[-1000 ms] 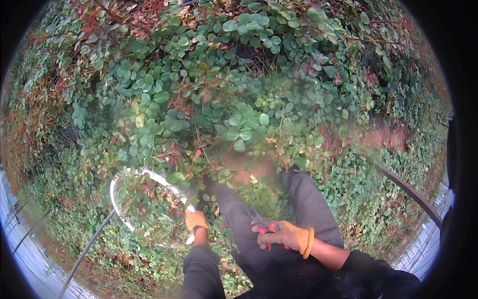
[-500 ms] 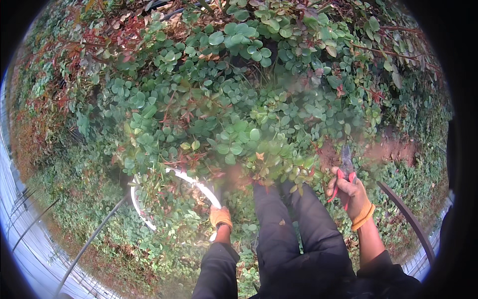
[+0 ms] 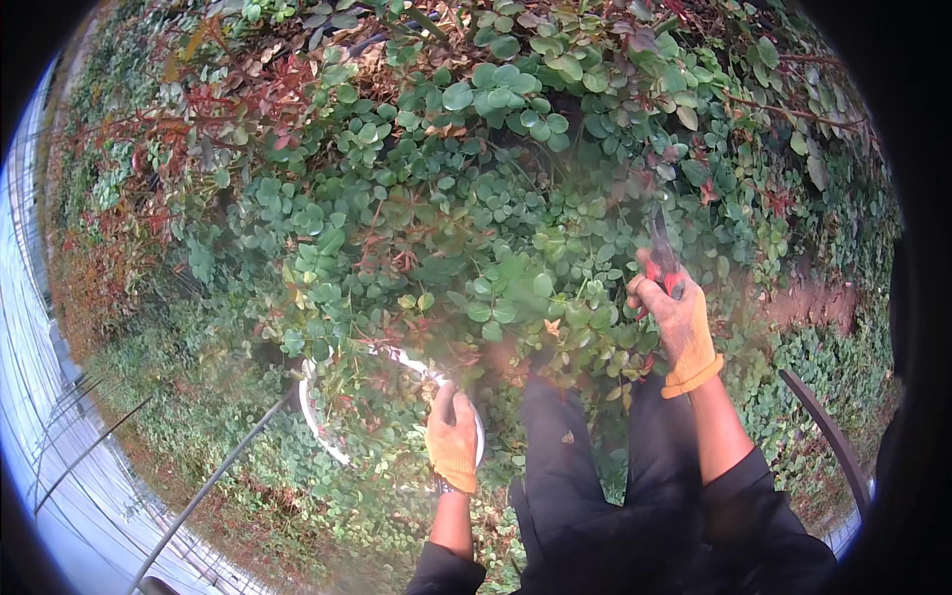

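My right hand (image 3: pixel 676 322), in an orange-cuffed glove, is closed around pruning shears (image 3: pixel 662 260) with red handles. Their dark blades point up and away into the leaves. Over the near side of a white ring-shaped band (image 3: pixel 481 436) is my left hand (image 3: pixel 453 441), also gloved. Its visible fingers reach forward, slightly apart, with nothing seen between them. The band runs behind this hand, and leaves cover part of it. Round green leaves (image 3: pixel 506 89) fill the area in front of both hands.
Dark-trousered legs (image 3: pixel 565 446) stand among the plants. A thin grey rod (image 3: pixel 213 481) slants at the left, and a dark curved bar (image 3: pixel 828 431) at the right. Reddish foliage (image 3: pixel 223 104) grows at the far left. Pale sheeting (image 3: pixel 74 446) lies along the left edge.
My right hand has moved the shears forward and slightly left, into the leaves. My left hand has shifted from gripping the white band to reaching over it with fingers extended. The view has shifted slightly.
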A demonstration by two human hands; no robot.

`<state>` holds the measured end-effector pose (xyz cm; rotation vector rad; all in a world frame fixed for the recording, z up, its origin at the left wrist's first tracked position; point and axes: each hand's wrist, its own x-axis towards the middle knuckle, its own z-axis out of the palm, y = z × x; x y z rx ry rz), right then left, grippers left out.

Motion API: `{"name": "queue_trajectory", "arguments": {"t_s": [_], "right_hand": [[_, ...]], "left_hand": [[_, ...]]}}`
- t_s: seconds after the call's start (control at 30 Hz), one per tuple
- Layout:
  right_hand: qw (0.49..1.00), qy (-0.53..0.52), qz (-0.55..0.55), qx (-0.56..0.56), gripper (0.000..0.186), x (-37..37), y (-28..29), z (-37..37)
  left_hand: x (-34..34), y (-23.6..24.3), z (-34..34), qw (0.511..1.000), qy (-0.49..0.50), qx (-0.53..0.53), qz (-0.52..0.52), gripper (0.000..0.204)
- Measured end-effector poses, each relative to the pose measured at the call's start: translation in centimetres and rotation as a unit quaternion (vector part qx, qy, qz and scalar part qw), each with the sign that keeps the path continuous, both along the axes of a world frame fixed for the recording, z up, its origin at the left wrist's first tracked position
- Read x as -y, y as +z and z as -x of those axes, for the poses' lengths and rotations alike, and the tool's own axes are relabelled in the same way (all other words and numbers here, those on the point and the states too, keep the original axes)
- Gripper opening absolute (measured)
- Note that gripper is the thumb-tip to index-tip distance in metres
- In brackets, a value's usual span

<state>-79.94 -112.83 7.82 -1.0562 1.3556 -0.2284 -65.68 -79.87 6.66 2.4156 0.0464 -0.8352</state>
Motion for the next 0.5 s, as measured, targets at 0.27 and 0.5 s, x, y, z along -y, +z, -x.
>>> {"name": "queue_trajectory", "arguments": {"t_s": [0.27, 0.5], "right_hand": [[0.990, 0.125, -0.018, 0.057, 0.049, 4.5, -4.2, -2.4], [0.964, 0.249, 0.060, 0.075, 0.044, 6.7, -12.6, -3.9]], "left_hand": [[13.7, -11.7, 4.6, 0.798, -0.556, 0.110, 0.207, 0.062], [13.6, -27.5, 5.8, 0.828, -0.492, -0.268, -0.041, 0.058]]}}
